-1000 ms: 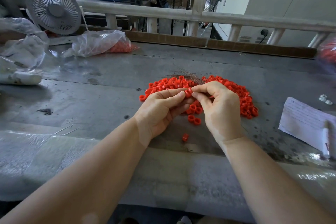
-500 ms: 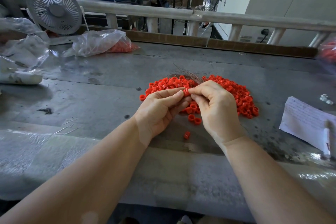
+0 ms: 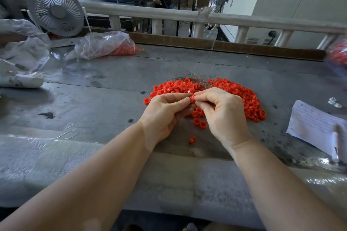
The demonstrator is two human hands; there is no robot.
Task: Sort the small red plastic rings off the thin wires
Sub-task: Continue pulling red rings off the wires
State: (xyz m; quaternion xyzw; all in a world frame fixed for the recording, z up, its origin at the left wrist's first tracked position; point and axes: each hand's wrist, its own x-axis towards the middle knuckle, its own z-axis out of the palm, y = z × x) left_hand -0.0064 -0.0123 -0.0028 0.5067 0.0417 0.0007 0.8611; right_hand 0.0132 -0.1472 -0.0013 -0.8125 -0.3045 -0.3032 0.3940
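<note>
While both hands meet over the near edge of the heap, the left hand (image 3: 163, 113) and the right hand (image 3: 223, 116) pinch one small red ring (image 3: 192, 98) between their fingertips, fingers curled round it from either side. It is held just above the pile of red rings (image 3: 244, 97), which spreads across the grey metal surface (image 3: 105, 103) behind and to the right of the hands. A bundle of thin wires (image 3: 195, 78) lies at the far side of the pile, its strands fanning out over the rings. Two rings (image 3: 199, 123) sit together just beside the pile's near edge, between the wrists, and a single loose ring (image 3: 192, 139) lies apart, nearer the person. Far left, a clear plastic bag (image 3: 105, 44) with more red pieces lies near a white fan (image 3: 55, 10). A sheet of paper (image 3: 317, 124) rests at the right.
</note>
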